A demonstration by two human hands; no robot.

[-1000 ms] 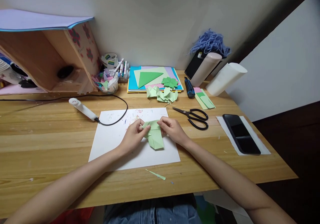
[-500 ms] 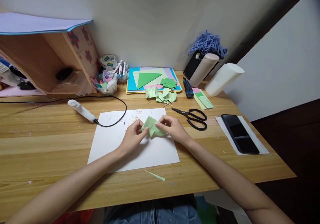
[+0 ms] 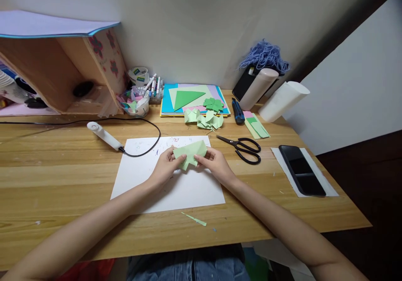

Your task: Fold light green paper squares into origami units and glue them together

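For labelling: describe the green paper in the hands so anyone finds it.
On the wooden desk, find the white sheet at its middle. Over its far edge the left hand and right hand pinch a pale green folded paper; the similar green pieces lie loose by the coloured stack.

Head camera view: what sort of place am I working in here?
Probably a home craft desk against a wall: wooden desktop, stack of coloured paper, black scissors, markers, and folded green paper being held.
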